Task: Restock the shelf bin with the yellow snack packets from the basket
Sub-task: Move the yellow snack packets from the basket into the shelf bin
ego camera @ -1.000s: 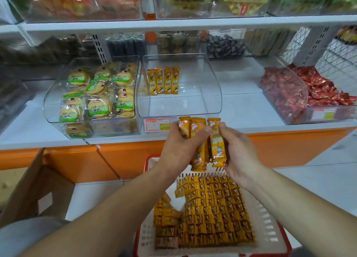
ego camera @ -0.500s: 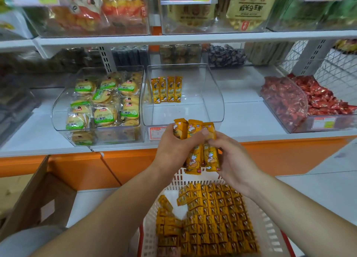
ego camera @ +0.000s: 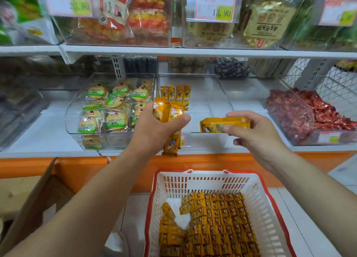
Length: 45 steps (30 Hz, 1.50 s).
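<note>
1. Nearest, low in the centre, sits a white basket (ego camera: 257, 197) with a red rim. Yellow snack packets (ego camera: 212, 224) packed in rows cover most of its floor, with a bare patch at the left.
2. Above the basket, the left hand (ego camera: 156, 129) is raised in front of the shelf edge. Its fingers and thumb curl round a small bunch of packets (ego camera: 170, 112) held upright, with the thumb across their front.
3. To the right, at about the same height, the right hand (ego camera: 257, 133) pinches a single packet (ego camera: 224, 124) between thumb and fingertips. The packet lies level, with its free end pointing left.
4. Just beyond both hands is the clear shelf bin (ego camera: 218, 94), mostly bare. A short row of packets (ego camera: 175, 93) stands in its far left corner.
5. The step in hand appears to be placing the single packet. It would go best turned upright, lifted over the bin's front lip and set just beside the row, face forward, so the line grows rightward. The left hand's bunch can supply the next ones.
6. Left of the bin is a biscuit bin (ego camera: 108, 106) and right of it a bin of red sweets (ego camera: 301, 112).
</note>
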Tool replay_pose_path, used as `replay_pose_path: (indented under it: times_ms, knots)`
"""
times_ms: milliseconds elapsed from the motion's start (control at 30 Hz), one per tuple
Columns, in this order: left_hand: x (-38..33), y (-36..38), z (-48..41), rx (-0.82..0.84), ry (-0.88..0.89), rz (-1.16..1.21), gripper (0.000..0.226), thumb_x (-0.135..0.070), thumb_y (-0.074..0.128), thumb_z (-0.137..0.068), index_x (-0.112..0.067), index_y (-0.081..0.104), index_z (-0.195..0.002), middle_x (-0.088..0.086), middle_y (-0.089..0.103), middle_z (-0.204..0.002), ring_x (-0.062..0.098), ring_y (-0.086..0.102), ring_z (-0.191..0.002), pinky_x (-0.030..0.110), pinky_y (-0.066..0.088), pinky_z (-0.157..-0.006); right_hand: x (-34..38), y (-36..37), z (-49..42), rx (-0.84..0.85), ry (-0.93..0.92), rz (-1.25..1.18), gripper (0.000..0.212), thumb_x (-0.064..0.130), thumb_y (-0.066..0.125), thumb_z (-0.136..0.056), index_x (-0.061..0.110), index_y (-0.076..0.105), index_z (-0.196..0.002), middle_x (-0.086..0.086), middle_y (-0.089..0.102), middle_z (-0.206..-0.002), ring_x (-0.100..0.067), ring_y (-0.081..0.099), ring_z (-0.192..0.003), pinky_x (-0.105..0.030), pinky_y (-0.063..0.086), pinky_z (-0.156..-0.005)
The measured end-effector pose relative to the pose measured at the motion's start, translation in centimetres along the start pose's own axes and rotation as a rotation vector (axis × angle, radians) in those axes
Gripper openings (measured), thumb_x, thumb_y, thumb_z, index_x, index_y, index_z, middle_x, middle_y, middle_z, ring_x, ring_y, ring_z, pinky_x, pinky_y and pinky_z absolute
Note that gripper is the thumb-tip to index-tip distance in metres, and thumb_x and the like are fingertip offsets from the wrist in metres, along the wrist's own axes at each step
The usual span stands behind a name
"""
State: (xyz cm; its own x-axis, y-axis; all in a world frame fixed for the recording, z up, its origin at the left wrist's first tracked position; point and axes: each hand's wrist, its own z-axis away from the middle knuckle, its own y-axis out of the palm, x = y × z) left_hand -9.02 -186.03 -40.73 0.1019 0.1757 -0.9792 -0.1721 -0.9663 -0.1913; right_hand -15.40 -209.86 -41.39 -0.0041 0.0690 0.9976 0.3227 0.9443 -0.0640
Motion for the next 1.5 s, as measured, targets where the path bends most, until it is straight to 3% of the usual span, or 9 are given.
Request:
replay_pose_path:
  times_ms: [167,400,567,700,900,1133,1267,1400,1500]
  knots:
    - [-0.3,-1.2,-1.1,-0.056,0.021,-0.053,0.052,-0.047,0.086,-0.070,-0.034,0.054,-0.108,-0.019,0.070,-0.083,-0.015,0.065,-0.071,0.007,0.047,-0.046,0.7,2.6,-6.6,-0.025,-0.159,0.268,0.038,0.009,0.082,-0.077,0.021,0.060,-0.107,0.000,0.068,-0.092,-0.014,0.061,-0.068,-0.031,0.050,-0.057]
    - [0.2,-2.9,-3.5,-0.110,0.005,-0.126,0.075,-0.056,0.084,-0.065,-0.026,0.054,-0.127,-0.008,0.069,-0.105,0.013,0.070,-0.093,0.028,0.060,-0.068,-1.9,5.5,-16.8,-0.040,-0.281,0.665,0.032,0.014,0.078,-0.080,0.025,0.054,-0.099,0.009,0.060,-0.085,-0.020,0.060,-0.085,-0.025,0.038,-0.066]
    - [1.2,-3.5,-4.9,-0.126,-0.023,-0.121,0.061,-0.058,0.083,-0.063,-0.037,0.054,-0.112,-0.016,0.069,-0.093,0.007,0.071,-0.087,0.021,0.058,-0.063,-4.2,6.4,-23.5,-0.095,-0.234,0.789,0.034,0.016,0.076,-0.083,0.023,0.067,-0.116,-0.004,0.070,-0.110,-0.017,0.059,-0.090,-0.025,0.044,-0.079]
    - [1.7,-3.6,-5.6,-0.148,-0.038,-0.119,0.093,-0.071,0.074,-0.046,-0.029,0.055,-0.128,-0.011,0.072,-0.104,0.012,0.072,-0.095,0.032,0.062,-0.074,-6.0,7.4,-27.3,-0.073,-0.209,0.788,0.035,0.005,0.071,-0.086,0.014,0.064,-0.120,-0.013,0.068,-0.114,-0.020,0.057,-0.085,-0.030,0.047,-0.076]
    - [2.7,-3.3,-6.5,-0.170,-0.069,-0.120,0.104,-0.073,0.073,-0.043,-0.027,0.053,-0.134,-0.009,0.071,-0.108,0.014,0.071,-0.097,0.032,0.062,-0.075,-8.2,8.0,-29.5,-0.063,-0.202,0.923,0.036,0.005,0.067,-0.084,0.017,0.065,-0.118,-0.012,0.068,-0.116,-0.032,0.064,-0.105,-0.035,0.052,-0.090]
    - [2.9,-2.5,-6.8,-0.158,-0.051,-0.082,0.079,-0.063,0.084,-0.058,-0.029,0.056,-0.124,-0.017,0.073,-0.088,-0.006,0.069,-0.079,0.010,0.055,-0.054,-8.1,8.0,-27.5,-0.133,-0.148,0.856,0.065,0.021,0.075,-0.082,0.009,0.045,-0.138,-0.016,0.059,-0.130,-0.034,0.057,-0.116,-0.029,0.044,-0.086]
    - [2.7,-1.7,-6.3,-0.103,-0.073,-0.046,0.052,-0.055,0.086,-0.065,-0.036,0.055,-0.102,-0.037,0.067,-0.082,-0.017,0.064,-0.072,0.006,0.049,-0.048,-4.7,7.7,-21.2,-0.095,-0.175,0.677,0.050,0.017,0.075,-0.081,0.011,0.054,-0.126,-0.010,0.062,-0.115,-0.030,0.064,-0.100,-0.037,0.050,-0.085]
    - [2.0,-0.2,-5.0,-0.051,-0.085,0.033,0.046,-0.047,0.087,-0.071,-0.032,0.060,-0.105,-0.029,0.072,-0.083,-0.009,0.069,-0.074,0.013,0.055,-0.055,-1.0,6.7,-10.5,0.156,-0.141,0.295,0.030,0.014,0.071,-0.084,0.029,0.060,-0.108,0.002,0.071,-0.094,-0.024,0.071,-0.084,-0.043,0.060,-0.075]
    - [1.3,1.5,-3.8,0.006,-0.137,0.137,0.039,-0.042,0.085,-0.077,-0.028,0.067,-0.108,-0.012,0.078,-0.089,0.005,0.075,-0.081,0.029,0.063,-0.069,0.4,5.6,-3.6,0.378,-0.041,0.132,0.050,0.032,0.077,-0.076,0.037,0.058,-0.123,0.006,0.070,-0.105,-0.021,0.073,-0.086,-0.032,0.060,-0.070]
